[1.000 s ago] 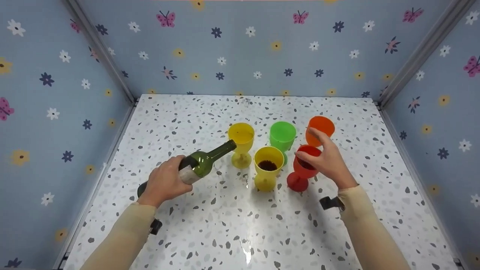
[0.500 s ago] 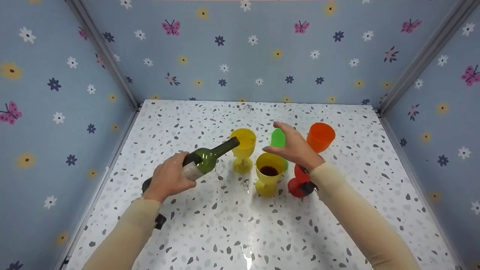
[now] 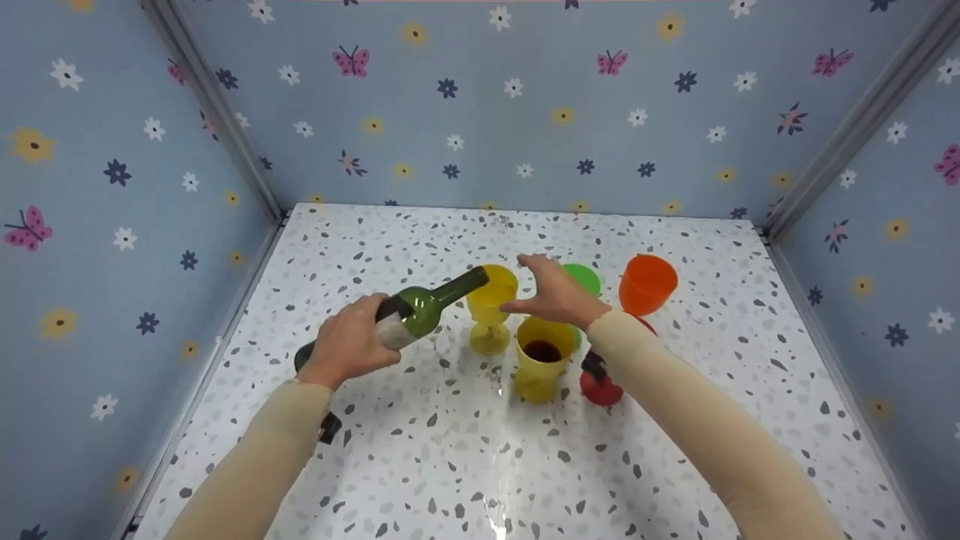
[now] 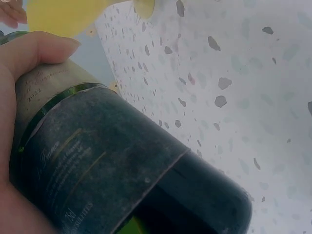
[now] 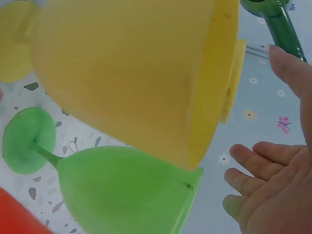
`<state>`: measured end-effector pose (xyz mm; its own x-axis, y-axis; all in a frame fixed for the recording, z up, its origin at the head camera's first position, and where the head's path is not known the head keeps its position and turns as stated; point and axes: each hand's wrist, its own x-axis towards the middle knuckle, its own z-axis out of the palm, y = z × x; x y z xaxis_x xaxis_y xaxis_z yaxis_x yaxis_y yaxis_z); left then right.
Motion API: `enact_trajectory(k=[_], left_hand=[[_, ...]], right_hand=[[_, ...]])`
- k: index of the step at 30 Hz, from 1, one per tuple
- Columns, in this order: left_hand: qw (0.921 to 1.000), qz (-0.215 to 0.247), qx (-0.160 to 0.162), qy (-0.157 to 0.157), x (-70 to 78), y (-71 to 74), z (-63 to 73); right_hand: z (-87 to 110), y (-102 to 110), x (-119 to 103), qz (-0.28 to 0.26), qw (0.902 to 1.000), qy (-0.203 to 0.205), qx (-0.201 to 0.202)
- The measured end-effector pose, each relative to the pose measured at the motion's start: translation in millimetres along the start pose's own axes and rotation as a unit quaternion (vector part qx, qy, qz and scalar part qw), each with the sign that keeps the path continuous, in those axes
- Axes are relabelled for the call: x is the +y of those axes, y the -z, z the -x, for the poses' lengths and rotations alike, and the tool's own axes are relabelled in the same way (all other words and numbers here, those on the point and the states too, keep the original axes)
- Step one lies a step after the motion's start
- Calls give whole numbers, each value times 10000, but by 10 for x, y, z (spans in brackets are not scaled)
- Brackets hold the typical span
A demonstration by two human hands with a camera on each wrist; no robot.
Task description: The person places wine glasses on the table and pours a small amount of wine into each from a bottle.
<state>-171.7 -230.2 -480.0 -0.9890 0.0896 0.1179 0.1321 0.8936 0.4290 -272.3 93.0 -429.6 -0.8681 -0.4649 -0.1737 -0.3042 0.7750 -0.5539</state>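
Dark liquid (image 3: 541,351) in front yellow goblet (image 3: 537,374); green bottle (image 3: 409,321) tilted.

Seen from the person's side, the table (image 3: 420,469) carries two rows. Rear, left to right: rear-left goblet (image 3: 485,310), rear-centre goblet (image 3: 586,278), rear-right goblet (image 3: 647,286). Front: front-left goblet (image 3: 538,377), front-right goblet (image 3: 601,391). The bottle (image 3: 422,309), in the left hand (image 3: 351,343), is left of both rows, neck toward the rear-left goblet. The right hand (image 3: 559,295) is right of the bottle's mouth.

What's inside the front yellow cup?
The front yellow cup holds what looks like dark liquid, hiding its bottom; the right hand covers some of its far side.
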Motion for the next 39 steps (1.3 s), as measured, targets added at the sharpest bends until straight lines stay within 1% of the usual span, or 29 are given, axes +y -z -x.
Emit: enact_trajectory(k=[4,9,13,18,26,32,39], left_hand=[[10000,-67,-29,-4,-31,20,-34],[9996,-207,-147,-101,-60,59,-85],[9985,-452,-151,-272,-49,84,-132],[9958,-800,-204,-402,-43,126,-181],[9923,-1085,-220,-554,-12,185,-217],[9896,-1243,-272,-672,-7,197,-271],[9894,-1248,-357,-653,8,220,-314]], right_hand=[[-120,-21,-53,11,9999,1,-133],[-223,-60,-89,-32,9993,92,-357],[-239,-97,-102,-161,9990,75,-410],[-259,-128,-124,-253,9989,-88,-377],[-274,-126,-129,-404,9978,-187,-489],[-268,-109,-143,-316,9982,-210,-459],[-259,-97,-186,-271,9979,-331,-480]])
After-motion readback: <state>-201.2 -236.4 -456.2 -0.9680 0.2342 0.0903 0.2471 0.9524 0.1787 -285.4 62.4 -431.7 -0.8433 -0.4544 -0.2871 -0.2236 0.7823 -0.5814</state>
